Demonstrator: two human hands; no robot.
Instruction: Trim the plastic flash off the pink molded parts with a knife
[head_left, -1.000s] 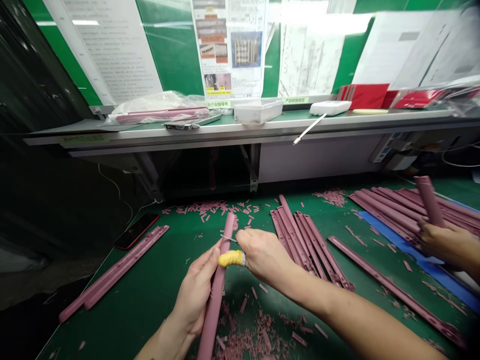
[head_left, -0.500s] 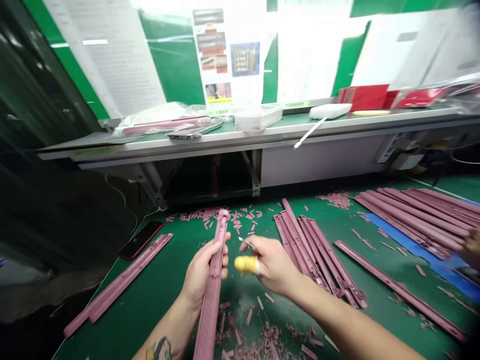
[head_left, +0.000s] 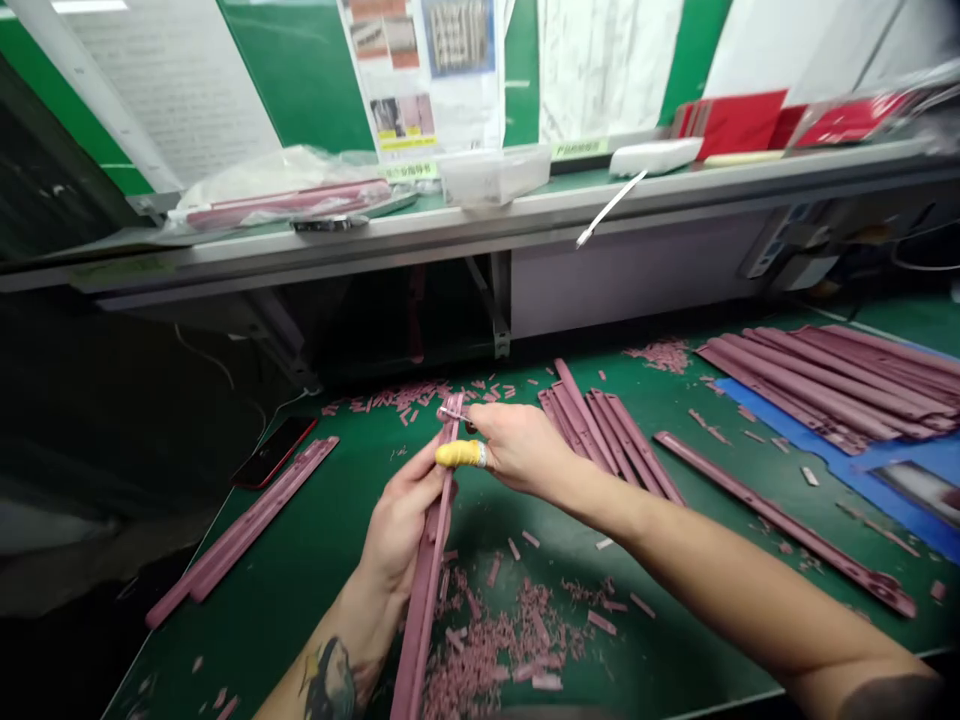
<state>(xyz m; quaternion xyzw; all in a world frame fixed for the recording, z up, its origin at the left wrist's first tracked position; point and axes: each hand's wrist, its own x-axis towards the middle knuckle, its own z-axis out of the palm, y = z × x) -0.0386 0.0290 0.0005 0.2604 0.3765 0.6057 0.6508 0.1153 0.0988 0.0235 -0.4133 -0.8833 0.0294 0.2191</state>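
My left hand is wrapped round a long pink plastic strip, which slants up and away from me with its hollow side partly showing. Closed on a small knife, my right hand is at the strip's far end, where the thin metal blade lies across it. Most of the knife is hidden in the fingers. A yellow finger cot covers my right thumb, which is against the strip just below the blade.
Pink shavings litter the green table. More strips lie left, behind my right hand, at right and on a blue sheet. A phone lies at left; a shelf crosses above.
The strip was turned over to its hollow side, then tilted. My right hand drew back with the knife, then returned to the far end. The other person's hand at right has left view.
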